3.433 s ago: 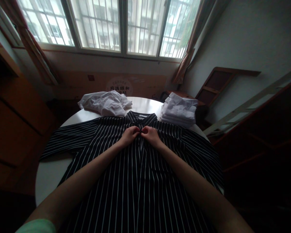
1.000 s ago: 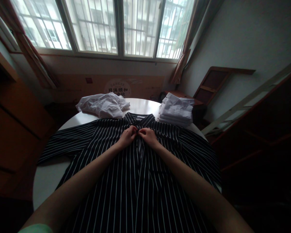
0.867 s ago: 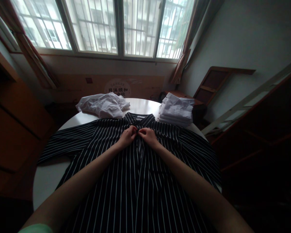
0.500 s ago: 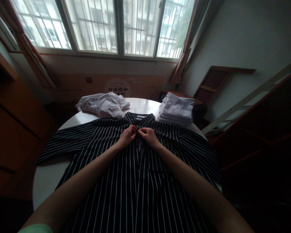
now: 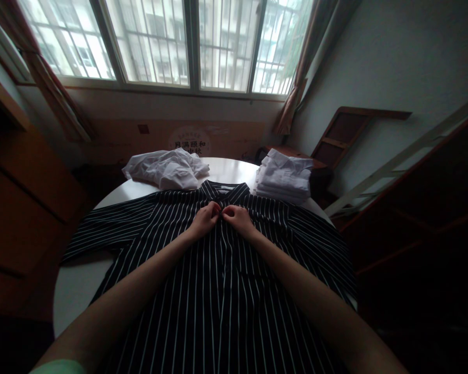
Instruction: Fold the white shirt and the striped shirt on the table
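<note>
Round counter (image 5: 78, 280) carries striped shirt (image 5: 218, 291), spread flat, collar at 12 o'clock. Crumpled white garment (image 5: 166, 169) at 11, folded white stack (image 5: 284, 179) at 1. Left hand (image 5: 205, 221), right hand (image 5: 239, 219): each grip pinched shut on the placket below the collar, likely working a button.

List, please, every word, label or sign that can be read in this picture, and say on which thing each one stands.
"月满颐和": large characters inside the round emblem on the brown cardboard under the window, behind the table.
A smaller line below those characters and an arc of letters above them: too blurred to read.
Small red mark on the same cardboard: too small to read.
Striped shirt, white clothes: no text visible.
</note>
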`<action>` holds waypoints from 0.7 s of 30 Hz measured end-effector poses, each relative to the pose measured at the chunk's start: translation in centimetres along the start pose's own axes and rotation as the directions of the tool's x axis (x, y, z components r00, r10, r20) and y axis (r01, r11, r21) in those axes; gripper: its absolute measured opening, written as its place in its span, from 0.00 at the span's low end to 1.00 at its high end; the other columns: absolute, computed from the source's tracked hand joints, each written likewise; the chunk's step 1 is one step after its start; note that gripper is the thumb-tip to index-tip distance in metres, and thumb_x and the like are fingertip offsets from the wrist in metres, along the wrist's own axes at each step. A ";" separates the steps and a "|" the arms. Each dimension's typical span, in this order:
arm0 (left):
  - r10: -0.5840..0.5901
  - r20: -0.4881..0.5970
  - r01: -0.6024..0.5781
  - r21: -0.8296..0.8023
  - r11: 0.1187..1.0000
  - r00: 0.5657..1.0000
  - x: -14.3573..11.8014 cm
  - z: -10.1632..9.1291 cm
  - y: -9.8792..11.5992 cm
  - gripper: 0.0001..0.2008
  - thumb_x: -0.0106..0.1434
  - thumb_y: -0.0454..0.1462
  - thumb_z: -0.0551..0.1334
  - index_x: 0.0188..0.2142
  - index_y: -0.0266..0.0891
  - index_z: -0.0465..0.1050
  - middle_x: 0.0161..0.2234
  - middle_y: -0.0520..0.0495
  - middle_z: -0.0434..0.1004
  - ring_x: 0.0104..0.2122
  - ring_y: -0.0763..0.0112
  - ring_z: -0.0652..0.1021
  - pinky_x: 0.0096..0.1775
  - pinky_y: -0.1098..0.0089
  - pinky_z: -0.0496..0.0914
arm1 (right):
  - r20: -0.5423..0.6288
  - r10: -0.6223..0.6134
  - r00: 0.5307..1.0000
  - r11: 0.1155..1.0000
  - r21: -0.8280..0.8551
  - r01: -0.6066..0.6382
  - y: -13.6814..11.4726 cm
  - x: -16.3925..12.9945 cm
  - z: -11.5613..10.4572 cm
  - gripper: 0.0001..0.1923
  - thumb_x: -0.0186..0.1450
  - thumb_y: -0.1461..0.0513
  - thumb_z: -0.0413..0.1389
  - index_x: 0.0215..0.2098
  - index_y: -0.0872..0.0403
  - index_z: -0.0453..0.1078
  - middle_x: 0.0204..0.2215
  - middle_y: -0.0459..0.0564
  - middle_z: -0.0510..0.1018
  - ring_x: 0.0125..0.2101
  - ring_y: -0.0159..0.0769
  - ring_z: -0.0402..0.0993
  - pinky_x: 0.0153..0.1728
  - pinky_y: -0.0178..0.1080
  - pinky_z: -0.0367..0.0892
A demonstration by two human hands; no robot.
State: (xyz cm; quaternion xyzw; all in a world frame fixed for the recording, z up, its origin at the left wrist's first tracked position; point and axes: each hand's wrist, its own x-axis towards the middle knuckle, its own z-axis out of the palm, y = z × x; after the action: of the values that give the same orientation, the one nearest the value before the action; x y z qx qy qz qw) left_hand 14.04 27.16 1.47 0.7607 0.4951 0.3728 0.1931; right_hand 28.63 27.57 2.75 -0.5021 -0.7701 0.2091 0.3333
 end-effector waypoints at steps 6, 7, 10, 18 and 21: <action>0.022 0.000 -0.022 0.021 1.000 1.000 0.0 0.1 0.0 0.08 0.52 0.27 0.54 0.32 0.38 0.63 0.27 0.52 0.69 0.28 0.72 0.72 0.33 0.71 0.66 | 0.008 0.005 1.000 1.000 -0.014 -0.005 0.1 0.1 0.0 0.05 0.54 0.68 0.54 0.28 0.57 0.72 0.26 0.49 0.77 0.28 0.32 0.72 0.33 0.33 0.64; 0.030 0.000 -0.030 0.026 0.999 1.000 0.0 0.1 0.0 0.09 0.52 0.26 0.54 0.32 0.38 0.64 0.27 0.52 0.69 0.28 0.72 0.72 0.33 0.71 0.66 | 0.010 0.004 1.000 1.000 -0.012 -0.004 0.1 0.1 0.0 0.05 0.54 0.67 0.54 0.28 0.58 0.72 0.27 0.49 0.77 0.29 0.32 0.72 0.33 0.33 0.64; 0.052 0.000 -0.052 0.046 0.998 0.999 -0.1 0.1 -0.1 0.12 0.51 0.26 0.54 0.35 0.40 0.64 0.27 0.53 0.68 0.28 0.72 0.71 0.33 0.71 0.66 | 0.013 0.008 1.000 1.000 -0.013 -0.007 0.0 0.1 0.0 0.04 0.55 0.66 0.55 0.28 0.57 0.72 0.27 0.50 0.78 0.29 0.33 0.73 0.33 0.34 0.64; 0.049 0.003 -0.049 0.021 0.999 0.999 -0.1 0.1 -0.1 0.10 0.51 0.26 0.54 0.31 0.39 0.66 0.25 0.53 0.69 0.27 0.74 0.71 0.31 0.73 0.64 | 0.004 0.011 1.000 1.000 -0.013 -0.011 0.2 0.1 0.0 0.04 0.55 0.66 0.55 0.27 0.55 0.73 0.28 0.48 0.78 0.30 0.32 0.73 0.34 0.33 0.64; 0.060 -0.003 -0.060 0.008 0.998 0.998 -0.1 0.1 -0.1 0.08 0.51 0.26 0.54 0.29 0.39 0.66 0.25 0.53 0.69 0.27 0.74 0.70 0.31 0.74 0.64 | 0.004 0.000 1.000 1.000 -0.011 0.000 0.2 0.1 0.0 0.04 0.55 0.65 0.55 0.28 0.56 0.73 0.28 0.49 0.78 0.30 0.33 0.73 0.34 0.33 0.64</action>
State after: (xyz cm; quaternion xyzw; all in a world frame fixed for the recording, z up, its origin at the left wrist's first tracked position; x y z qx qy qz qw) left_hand 14.02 27.18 1.31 0.7753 0.4739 0.3777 0.1780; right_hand 28.76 27.76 2.62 -0.5036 -0.7720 0.2059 0.3288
